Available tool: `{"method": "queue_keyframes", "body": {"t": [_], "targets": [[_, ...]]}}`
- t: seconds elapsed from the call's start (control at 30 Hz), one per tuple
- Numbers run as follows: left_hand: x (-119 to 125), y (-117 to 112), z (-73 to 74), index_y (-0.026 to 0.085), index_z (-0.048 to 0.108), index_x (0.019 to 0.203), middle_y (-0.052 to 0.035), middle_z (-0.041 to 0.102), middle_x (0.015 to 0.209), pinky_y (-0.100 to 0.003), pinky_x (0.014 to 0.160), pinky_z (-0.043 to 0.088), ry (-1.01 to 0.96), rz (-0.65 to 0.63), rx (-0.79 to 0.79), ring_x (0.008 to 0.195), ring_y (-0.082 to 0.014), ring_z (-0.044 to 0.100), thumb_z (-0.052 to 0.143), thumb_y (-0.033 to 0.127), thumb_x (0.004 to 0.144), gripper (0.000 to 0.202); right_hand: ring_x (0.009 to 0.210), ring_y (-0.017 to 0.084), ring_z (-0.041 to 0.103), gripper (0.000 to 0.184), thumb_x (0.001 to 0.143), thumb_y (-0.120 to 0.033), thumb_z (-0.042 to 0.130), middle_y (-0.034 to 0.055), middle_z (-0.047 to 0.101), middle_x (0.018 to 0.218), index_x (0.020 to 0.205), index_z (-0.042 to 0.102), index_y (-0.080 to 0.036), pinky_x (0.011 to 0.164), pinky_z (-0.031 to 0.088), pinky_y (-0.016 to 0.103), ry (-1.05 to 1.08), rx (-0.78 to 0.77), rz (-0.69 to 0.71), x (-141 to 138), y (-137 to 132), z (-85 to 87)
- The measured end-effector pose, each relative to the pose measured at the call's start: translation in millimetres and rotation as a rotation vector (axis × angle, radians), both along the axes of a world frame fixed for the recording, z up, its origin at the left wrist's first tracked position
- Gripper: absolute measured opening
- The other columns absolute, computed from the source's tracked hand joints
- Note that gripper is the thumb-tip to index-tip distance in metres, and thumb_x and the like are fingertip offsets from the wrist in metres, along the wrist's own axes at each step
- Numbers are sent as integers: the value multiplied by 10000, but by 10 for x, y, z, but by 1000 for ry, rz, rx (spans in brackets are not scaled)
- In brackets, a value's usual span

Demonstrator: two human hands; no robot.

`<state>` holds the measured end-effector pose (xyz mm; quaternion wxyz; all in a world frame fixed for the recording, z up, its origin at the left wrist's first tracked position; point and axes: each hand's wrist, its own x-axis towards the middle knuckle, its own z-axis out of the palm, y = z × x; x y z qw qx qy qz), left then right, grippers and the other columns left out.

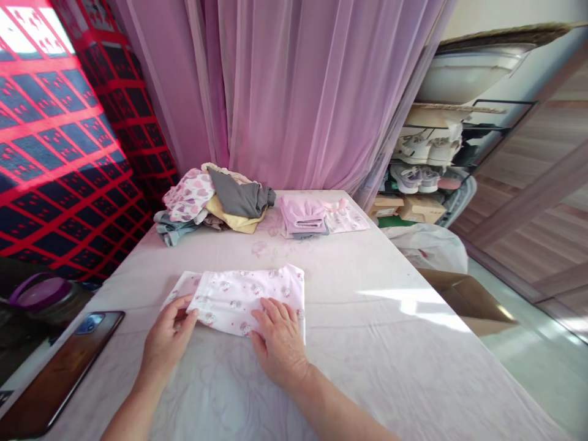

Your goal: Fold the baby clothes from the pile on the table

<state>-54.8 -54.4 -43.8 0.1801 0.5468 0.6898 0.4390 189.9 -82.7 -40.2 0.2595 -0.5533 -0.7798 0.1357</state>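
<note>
A pale pink garment printed with small cartoon figures lies folded on the cloth-covered table in front of me. At its left end, my left hand pinches the folded edge between thumb and fingers. Part of another layer of the same print sticks out beyond that edge. My right hand rests on the garment's right half, palm down with the fingers stretched out. Farther back on the right sits a stack of folded clothes, a lilac piece on top. Beside it lies a folded white printed piece with pink trim.
A loose heap of clothes lies at the back left, by the purple curtain. At the left edge is a phone, with a purple-lidded container beyond. Right of the table stand a shoe rack and an open cardboard box.
</note>
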Motion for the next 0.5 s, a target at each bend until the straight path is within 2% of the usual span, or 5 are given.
{"method": "queue_keyframes", "body": {"t": [0.23, 0.5], "targets": [[51, -16, 21, 239, 660, 997, -33, 733, 967, -319, 752, 567, -6, -17, 12, 799, -200, 681, 565, 479, 734, 368, 1279, 277, 494, 314, 889, -260, 582, 83, 602, 1358, 1193, 664, -257, 1080, 347, 474, -57, 47, 20, 2, 12, -38], [67, -14, -29, 232, 672, 1013, -30, 730, 949, -302, 725, 552, -36, -5, 18, 789, -180, 673, 589, 385, 754, 312, 1251, 275, 507, 322, 908, -281, 536, 96, 606, 1341, 1205, 657, -258, 1035, 377, 467, -149, 113, 60, 47, 62, -108]]}}
